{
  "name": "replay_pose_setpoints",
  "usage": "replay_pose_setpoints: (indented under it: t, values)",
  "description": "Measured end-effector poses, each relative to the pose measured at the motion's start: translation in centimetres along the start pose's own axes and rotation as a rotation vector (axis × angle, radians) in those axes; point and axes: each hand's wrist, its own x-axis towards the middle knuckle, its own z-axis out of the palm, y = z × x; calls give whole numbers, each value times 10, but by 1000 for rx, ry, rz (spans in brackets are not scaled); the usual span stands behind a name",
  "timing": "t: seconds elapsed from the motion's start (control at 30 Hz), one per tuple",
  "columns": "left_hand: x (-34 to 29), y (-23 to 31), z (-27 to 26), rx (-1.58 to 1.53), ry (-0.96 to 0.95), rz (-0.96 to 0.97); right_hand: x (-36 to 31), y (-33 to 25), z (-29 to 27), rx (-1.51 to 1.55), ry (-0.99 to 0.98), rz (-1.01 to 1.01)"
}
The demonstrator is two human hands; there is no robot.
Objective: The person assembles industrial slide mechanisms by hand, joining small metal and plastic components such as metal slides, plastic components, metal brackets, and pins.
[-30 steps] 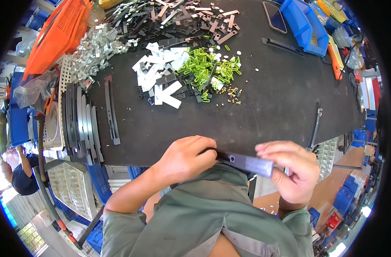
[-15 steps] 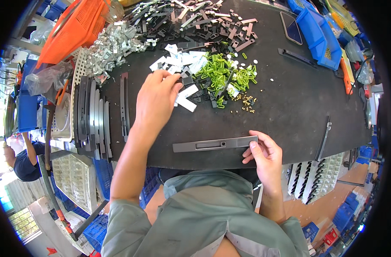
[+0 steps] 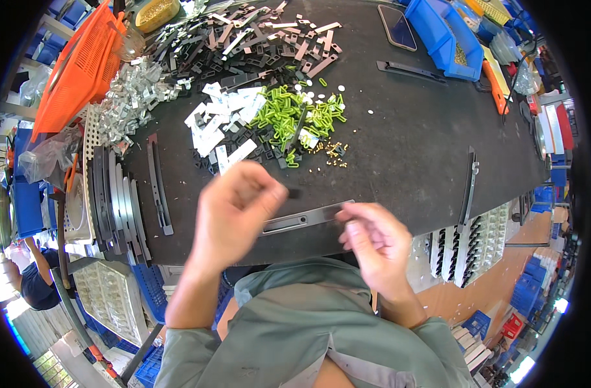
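My left hand (image 3: 234,213) is closed in a pinch, blurred by motion. A small black piece (image 3: 295,193) sticks out at its fingertips. Below and beside it lies a long dark grey bar (image 3: 303,219) with a slot and a small hole, its left end hidden behind that hand. At the bar's right end is my right hand (image 3: 378,244), fingers half curled and apart. Its index finger overlaps the bar's end; whether it touches is unclear. Beyond my left hand lie white strips (image 3: 208,142), small black parts (image 3: 244,139) and a heap of green oval rings (image 3: 279,113).
Farther off are piles of dark metal strips (image 3: 244,39) and silvery brackets (image 3: 130,97). Long curved bars (image 3: 118,207) stand stacked at the left. A phone (image 3: 397,28), a blue bin (image 3: 447,42) and a dark bar (image 3: 470,184) are to the right. Tiny brass parts (image 3: 334,152) are scattered mid-table.
My left hand has come back from the parts pile toward the grey bar, now with a small black piece. My right hand's fingers have loosened at the bar's end. The whole view has shifted.
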Motion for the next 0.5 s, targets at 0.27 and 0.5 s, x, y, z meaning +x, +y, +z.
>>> replay_pose_setpoints:
  t: [0.27,0.5]
  values:
    - [-46,-23,40,-115,-105,67,-3,7,9,-154,-134,18]
    - [-53,-25,42,605,-78,739,-15,10,9,-19,-154,203]
